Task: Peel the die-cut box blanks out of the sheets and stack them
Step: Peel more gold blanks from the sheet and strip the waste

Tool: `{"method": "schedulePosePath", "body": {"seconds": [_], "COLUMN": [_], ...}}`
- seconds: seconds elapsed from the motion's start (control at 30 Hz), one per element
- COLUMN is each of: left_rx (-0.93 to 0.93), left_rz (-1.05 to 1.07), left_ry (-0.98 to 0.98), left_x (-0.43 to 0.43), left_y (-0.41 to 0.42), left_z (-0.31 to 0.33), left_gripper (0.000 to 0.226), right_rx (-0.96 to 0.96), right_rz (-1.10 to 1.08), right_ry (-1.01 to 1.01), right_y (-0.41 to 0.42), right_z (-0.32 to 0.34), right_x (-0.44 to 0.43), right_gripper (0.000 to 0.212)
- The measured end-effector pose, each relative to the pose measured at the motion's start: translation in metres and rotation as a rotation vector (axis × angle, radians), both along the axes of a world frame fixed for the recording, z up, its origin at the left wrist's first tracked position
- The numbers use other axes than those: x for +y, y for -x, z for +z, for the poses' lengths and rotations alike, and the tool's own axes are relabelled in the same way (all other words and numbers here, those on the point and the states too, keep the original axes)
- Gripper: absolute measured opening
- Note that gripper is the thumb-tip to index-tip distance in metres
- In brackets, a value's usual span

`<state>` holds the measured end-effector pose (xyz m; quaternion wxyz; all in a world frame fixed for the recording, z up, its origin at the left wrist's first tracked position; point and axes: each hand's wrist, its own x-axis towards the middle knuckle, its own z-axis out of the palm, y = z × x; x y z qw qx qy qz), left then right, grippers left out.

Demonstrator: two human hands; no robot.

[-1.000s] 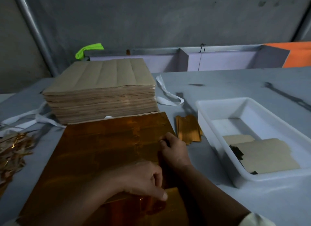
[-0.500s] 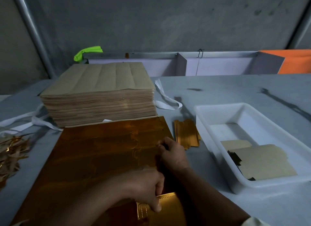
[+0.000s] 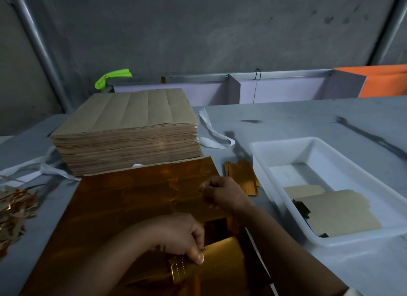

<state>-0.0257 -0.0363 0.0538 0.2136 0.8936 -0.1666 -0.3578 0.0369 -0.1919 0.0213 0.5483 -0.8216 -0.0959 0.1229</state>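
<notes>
1. Work piece: the gold sheet (image 3: pixel 123 207) lies flat on the table (image 3: pixel 297 123), directly in front of the tall sheet stack (image 3: pixel 132 130).
2. Left hand (image 3: pixel 176 236): thumb and curled fingers pinch the edge of 1 gold blank (image 3: pixel 222 258), lifted partly out of the sheet at its near right corner. A dark opening (image 3: pixel 214 227) shows where the blank has come free.
3. Right hand (image 3: pixel 224 194): fingers curled, resting on the sheet's right side. Whether they pinch the foil cannot be told.
4. Output so far: a few blanks (image 3: pixel 339 212), brown side up, lie in the white tray (image 3: pixel 284 141), and a small gold pile (image 3: pixel 242 176) sits between sheet and tray.
5. Scrap: foil trimmings (image 3: pixel 13 209) lie at the left edge.
6. Progress, as a judgement: early. Most of this sheet appears unpeeled, and the stack behind it is thick — the bulk of the work remains.
</notes>
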Motion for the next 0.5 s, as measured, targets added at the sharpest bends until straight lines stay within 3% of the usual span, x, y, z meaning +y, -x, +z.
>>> {"method": "schedulePosePath", "body": {"seconds": [0.1,0.27,0.5], "left_rx": [-0.007,-0.043,-0.11], "left_rz": [0.044,0.116,0.232], "left_ry": [0.031,0.092,0.145], "left_x": [0.004,0.012,0.036], "left_y": [-0.005,-0.015,-0.026], "left_z": [0.005,0.012,0.019], "left_gripper": [0.007,0.016,0.013], "right_rx": [-0.047,-0.092,-0.011], "right_rz": [-0.01,-0.077,-0.198], "right_ry": [-0.012,-0.037,0.001], "right_y": [-0.002,-0.004,-0.004], "right_z": [0.011,0.019,0.017], "right_x": [-0.003,-0.01,-0.024], "right_gripper": [0.013,0.014,0.024]}}
